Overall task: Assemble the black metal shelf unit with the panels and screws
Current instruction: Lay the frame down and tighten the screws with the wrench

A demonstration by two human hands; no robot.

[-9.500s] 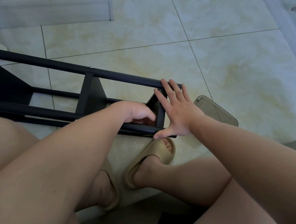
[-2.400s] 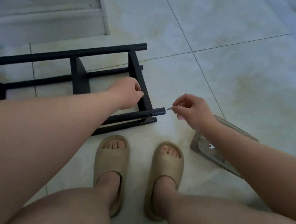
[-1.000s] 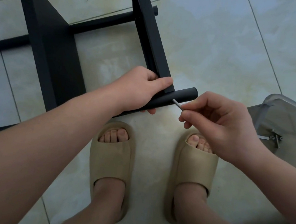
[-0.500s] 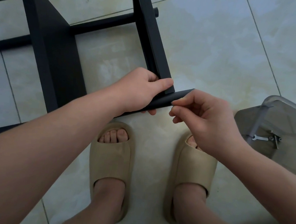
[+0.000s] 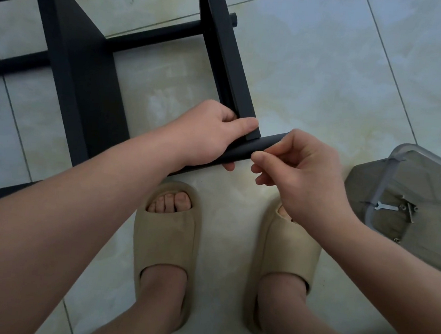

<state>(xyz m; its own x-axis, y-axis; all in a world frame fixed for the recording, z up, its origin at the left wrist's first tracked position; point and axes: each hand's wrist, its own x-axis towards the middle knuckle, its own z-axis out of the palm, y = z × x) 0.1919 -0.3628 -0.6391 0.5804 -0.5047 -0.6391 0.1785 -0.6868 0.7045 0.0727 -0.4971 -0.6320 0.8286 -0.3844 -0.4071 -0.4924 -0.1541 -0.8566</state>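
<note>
Your left hand grips the frame's tube. Your right hand pinches, perhaps a screw, at its end.

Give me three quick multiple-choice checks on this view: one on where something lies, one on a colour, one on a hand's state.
1. Where is the clear container?
A. On the floor, right of both slippers.
B. On the person's lap.
C. Between the slippers.

2. What colour are the slippers?
A. Red.
B. Black.
C. Beige.

3. What is the left hand doing?
A. Lying flat on the floor.
B. Gripping the black frame at its near corner.
C. Hanging idle.

Answers: 1 A, it sits on the tiles at the picture's right edge. 2 C, both are a sandy beige. 3 B, its fingers and thumb curl round the frame at that corner.
</note>
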